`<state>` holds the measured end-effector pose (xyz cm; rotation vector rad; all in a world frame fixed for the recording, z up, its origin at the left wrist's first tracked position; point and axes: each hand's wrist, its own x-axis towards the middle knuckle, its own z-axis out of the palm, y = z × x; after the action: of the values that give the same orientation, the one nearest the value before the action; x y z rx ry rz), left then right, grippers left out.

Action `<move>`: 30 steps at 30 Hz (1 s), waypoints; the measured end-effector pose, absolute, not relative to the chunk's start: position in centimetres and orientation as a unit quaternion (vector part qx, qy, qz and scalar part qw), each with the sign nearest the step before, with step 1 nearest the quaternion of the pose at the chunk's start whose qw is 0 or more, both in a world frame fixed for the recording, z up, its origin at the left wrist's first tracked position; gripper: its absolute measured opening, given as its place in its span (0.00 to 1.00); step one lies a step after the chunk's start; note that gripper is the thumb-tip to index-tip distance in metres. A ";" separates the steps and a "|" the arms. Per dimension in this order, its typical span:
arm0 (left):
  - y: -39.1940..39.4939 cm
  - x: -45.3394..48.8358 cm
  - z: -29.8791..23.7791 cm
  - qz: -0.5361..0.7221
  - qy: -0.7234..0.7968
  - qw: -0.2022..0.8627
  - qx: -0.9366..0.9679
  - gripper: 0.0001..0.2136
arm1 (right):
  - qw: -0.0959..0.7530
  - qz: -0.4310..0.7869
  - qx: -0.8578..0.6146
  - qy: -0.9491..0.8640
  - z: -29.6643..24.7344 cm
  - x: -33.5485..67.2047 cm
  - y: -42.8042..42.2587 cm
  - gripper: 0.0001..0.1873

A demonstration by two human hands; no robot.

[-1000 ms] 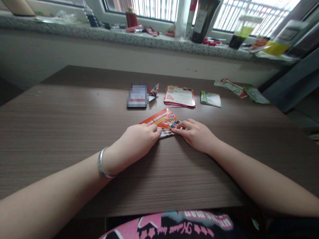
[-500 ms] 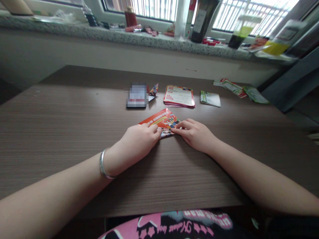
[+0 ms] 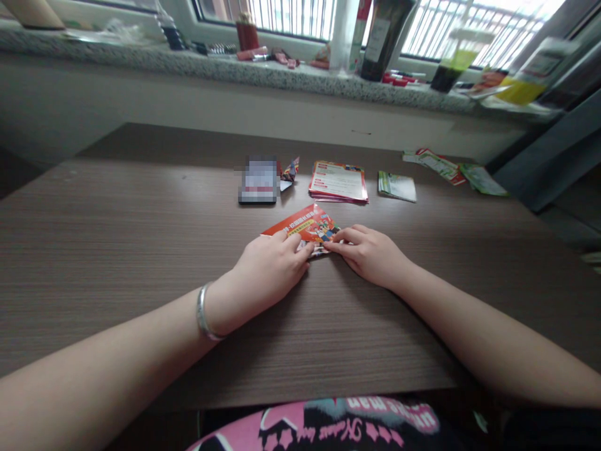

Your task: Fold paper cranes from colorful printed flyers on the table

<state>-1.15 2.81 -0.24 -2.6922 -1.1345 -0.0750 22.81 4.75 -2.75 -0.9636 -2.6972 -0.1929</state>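
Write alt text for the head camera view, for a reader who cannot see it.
Two bare hands press a folded red printed paper leaflet flat on a brown wood-grain table, the left hand and right hand meeting at its near edge. Beyond lie a dark phone and a stack of red-and-white flyers.

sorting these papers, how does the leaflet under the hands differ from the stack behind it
The leaflet is a single folded sheet, pressed by the left hand and right hand; the stack is several flat sheets, untouched. The leaflet shows an orange face, the stack a mostly white one. Both are printed paper on the table.
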 end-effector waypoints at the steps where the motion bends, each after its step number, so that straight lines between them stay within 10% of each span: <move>1: 2.8 -1.1 -0.3 -0.027 -0.384 0.102 -0.917 0.14 | 0.139 -0.060 -0.337 -0.929 -2.7 22.9 4.7 0.16; 25: 2.4 -0.8 -1.2 -0.061 -0.364 0.066 -0.927 0.20 | 0.278 0.204 -0.437 -0.831 -2.7 24.6 5.7 0.11; 30: 2.3 -0.7 -1.1 -0.055 -0.374 0.066 -0.924 0.21 | 0.225 0.110 -0.395 -0.884 -2.1 24.2 5.1 0.10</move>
<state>-0.70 2.27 -1.07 -2.7863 -1.1268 -0.1672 24.20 5.13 -2.07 -1.0900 -2.4381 0.3040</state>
